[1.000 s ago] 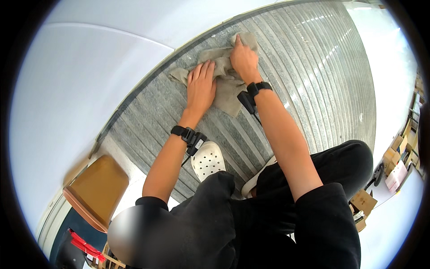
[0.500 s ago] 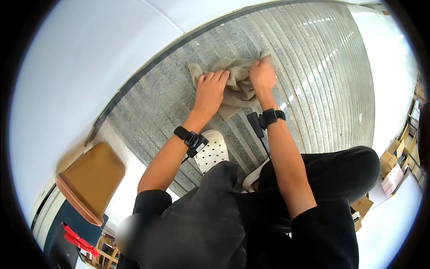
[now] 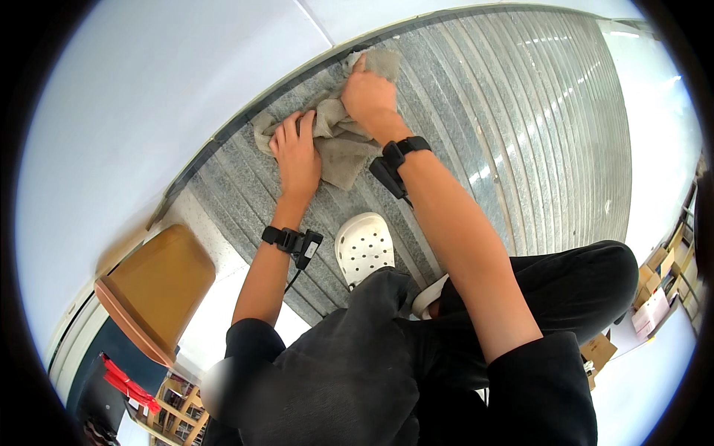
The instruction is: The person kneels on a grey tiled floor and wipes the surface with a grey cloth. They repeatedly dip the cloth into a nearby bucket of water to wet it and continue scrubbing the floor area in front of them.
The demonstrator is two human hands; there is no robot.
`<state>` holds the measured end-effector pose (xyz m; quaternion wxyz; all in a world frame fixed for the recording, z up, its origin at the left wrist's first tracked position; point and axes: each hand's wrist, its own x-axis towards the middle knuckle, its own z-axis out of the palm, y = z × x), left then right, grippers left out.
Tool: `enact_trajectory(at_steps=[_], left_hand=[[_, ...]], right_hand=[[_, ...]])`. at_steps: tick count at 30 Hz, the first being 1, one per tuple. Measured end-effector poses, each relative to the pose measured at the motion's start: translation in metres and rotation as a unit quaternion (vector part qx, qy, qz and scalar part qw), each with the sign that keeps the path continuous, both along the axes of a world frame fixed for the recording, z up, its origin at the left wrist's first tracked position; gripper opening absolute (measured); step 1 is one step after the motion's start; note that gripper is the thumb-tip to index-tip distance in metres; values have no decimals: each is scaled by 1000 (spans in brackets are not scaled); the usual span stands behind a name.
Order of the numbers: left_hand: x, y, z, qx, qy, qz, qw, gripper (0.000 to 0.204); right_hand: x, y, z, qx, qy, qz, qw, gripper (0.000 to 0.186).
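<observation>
A crumpled grey-beige cloth (image 3: 343, 165) lies on the ribbed grey floor panel (image 3: 461, 141), close to its dark far-left edge. My left hand (image 3: 297, 160) bears down on the cloth's left part, fingers curled into the folds. Farther out and to the right, my right hand (image 3: 370, 97) grips the bunched upper part, and a flap of the fabric sticks out beyond its fingers. The palms and the cloth beneath them are hidden. Each wrist wears a black strap with a small black device.
My white perforated clog (image 3: 364, 245) rests on the panel just below the cloth. A brown plastic bin (image 3: 160, 286) stands at the left by the white wall (image 3: 186, 67). Cardboard boxes (image 3: 599, 349) are at the right, and a wooden crate (image 3: 182, 409) is at the lower left.
Both hands have slid the cloth leftward, toward the panel's far edge by the wall. My right hand has moved farther out and now sits higher than the left.
</observation>
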<state>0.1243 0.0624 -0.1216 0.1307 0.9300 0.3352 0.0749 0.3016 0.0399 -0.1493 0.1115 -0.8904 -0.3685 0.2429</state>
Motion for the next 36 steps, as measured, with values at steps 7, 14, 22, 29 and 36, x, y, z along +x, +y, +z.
enact_trajectory(at_steps=[7, 14, 22, 29, 36], left_hand=[[-2, -16, 13, -19, -9, 42, 999, 61], [-23, -13, 19, -94, 40, 44, 994, 52], [-105, -13, 36, 55, -7, 182, 982, 62], [-139, -19, 43, 53, 37, 202, 977, 61], [-84, 8, 42, -2, 14, 155, 988, 52]], right_hand=[[-4, -52, 18, -34, 65, -79, 994, 65], [-25, -88, 33, -12, 105, -141, 984, 54], [-82, -9, 86, 306, -14, 172, 936, 41], [-87, 51, 55, 220, -71, 450, 863, 11], [-28, 16, 34, 193, -106, 330, 918, 9]])
